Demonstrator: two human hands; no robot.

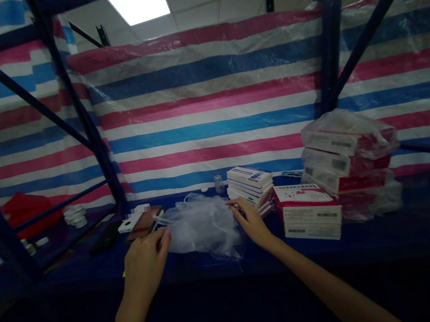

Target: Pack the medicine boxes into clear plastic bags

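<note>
A heap of sheer white mesh (202,222), which looks like gauzy drawstring bags with thin ribbons, lies on the blue shelf between my hands. At its left side my left hand (145,260) is closed, thumb and index finger pinched on the edge of the mesh. My right hand (253,222) reaches in from the right, with its thumb and index finger closed on the mesh's upper right edge. Just beyond my right hand stands a stack of flat white boxes (249,185) with blue print. How many layers the mesh has, I cannot tell.
Right of my right hand sits a white and pink box (309,211), beside plastic-wrapped boxes (347,157). A small clear jar (219,184) stands behind the mesh. Left are a brown wallet-like item (145,222), a black object (105,237) and white lids (75,216). Blue rack posts (77,106) flank the shelf (262,261).
</note>
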